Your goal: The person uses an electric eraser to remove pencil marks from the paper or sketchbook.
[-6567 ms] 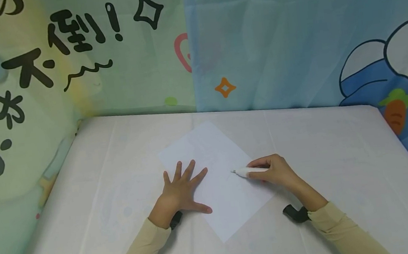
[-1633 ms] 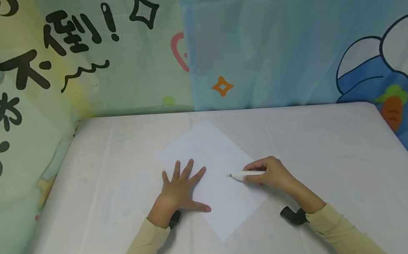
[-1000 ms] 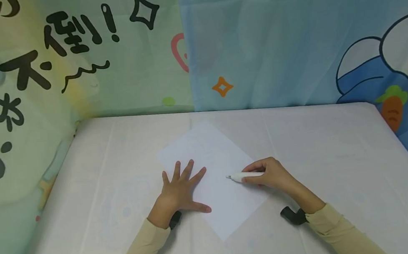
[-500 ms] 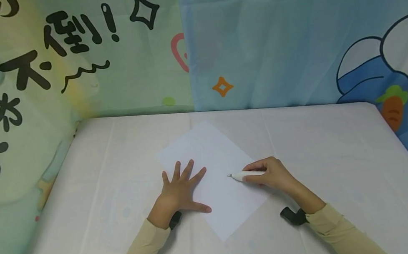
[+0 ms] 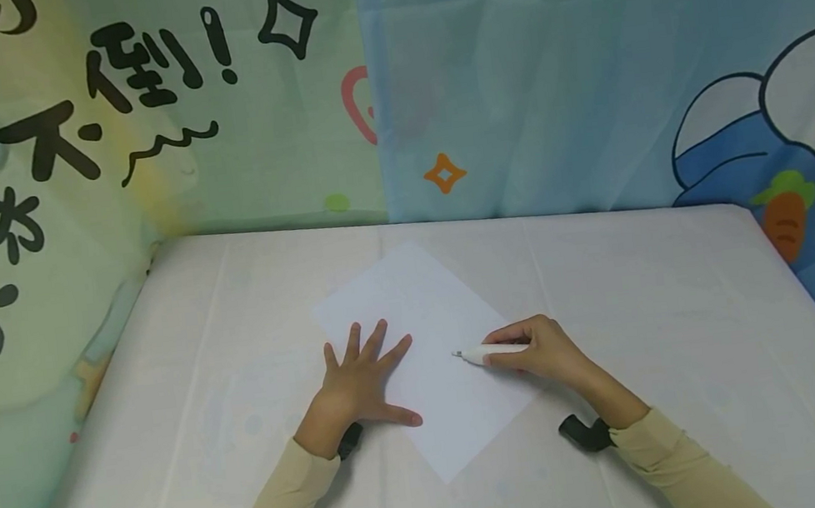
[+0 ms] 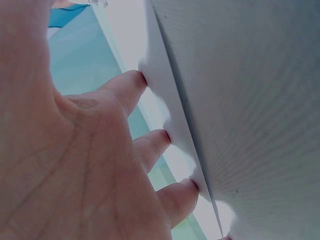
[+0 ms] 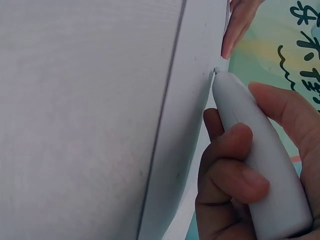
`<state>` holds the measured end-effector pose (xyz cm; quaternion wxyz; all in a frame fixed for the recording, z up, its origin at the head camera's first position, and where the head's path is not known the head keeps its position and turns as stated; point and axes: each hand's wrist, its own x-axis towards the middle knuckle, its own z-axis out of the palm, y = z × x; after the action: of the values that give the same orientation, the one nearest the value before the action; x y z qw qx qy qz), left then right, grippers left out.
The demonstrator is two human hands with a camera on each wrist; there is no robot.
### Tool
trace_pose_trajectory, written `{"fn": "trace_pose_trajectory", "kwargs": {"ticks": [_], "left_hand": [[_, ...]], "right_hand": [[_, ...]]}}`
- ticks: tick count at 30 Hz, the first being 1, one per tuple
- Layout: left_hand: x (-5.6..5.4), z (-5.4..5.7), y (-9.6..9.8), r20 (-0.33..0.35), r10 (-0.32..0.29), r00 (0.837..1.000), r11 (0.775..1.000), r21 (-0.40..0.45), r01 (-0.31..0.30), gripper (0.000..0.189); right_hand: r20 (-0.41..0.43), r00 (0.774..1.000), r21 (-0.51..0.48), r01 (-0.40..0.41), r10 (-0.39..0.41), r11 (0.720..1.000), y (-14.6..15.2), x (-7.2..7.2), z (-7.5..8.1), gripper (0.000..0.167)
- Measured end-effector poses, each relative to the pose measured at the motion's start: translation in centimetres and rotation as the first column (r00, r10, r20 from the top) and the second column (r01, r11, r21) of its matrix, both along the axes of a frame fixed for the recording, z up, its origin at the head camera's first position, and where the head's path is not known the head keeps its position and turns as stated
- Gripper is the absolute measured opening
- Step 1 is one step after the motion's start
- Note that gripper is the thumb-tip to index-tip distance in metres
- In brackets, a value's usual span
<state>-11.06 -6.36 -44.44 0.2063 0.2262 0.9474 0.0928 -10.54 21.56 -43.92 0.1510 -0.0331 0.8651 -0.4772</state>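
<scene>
Seen from the head camera, a white sheet of paper (image 5: 431, 368) lies flat on the white cloth-covered counter (image 5: 630, 287), turned so that its corners point towards roughly 12, 4, 6 and 10 o'clock. At the sheet's 9 o'clock side the left hand (image 5: 362, 385) is spread wide and grasps nothing; it straddles the paper's edge, its fingers fanned between 11 and 2 o'clock and its thumb stretched towards 4. The left wrist view shows several of its fingertips resting on the sheet. At the paper's 3 o'clock side the right hand (image 5: 542, 347) grasps a thick white pen-shaped tool (image 5: 487, 352), fingers and thumb closed round the tapered body. The tool lies low over the sheet, its thin metal tip aimed at 9 o'clock and just right of the paper's middle; whether that tip touches the surface is too small to tell. Beige sleeves (image 5: 695, 460) come in from 7 and 5 o'clock, with a black wrist camera (image 5: 585, 433) near each cuff. Beyond the counter, a green printed backdrop (image 5: 277, 168) with black characters fills 10 to 12 o'clock, and a blue one (image 5: 549, 104) bearing a carrot (image 5: 786, 226) fills 12 to 2.
</scene>
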Motion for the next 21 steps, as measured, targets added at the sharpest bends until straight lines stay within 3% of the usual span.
{"fn": "trace_pose_trajectory", "kwargs": {"ticks": [21], "left_hand": [[0.03,0.34,-0.12,0.017,-0.006,1.000,1.000,-0.001,0.006,0.108]], "right_hand": [[-0.025,1.000,-0.001,-0.015,0.015,1.000,-0.05,0.12,-0.01,0.032]]}}
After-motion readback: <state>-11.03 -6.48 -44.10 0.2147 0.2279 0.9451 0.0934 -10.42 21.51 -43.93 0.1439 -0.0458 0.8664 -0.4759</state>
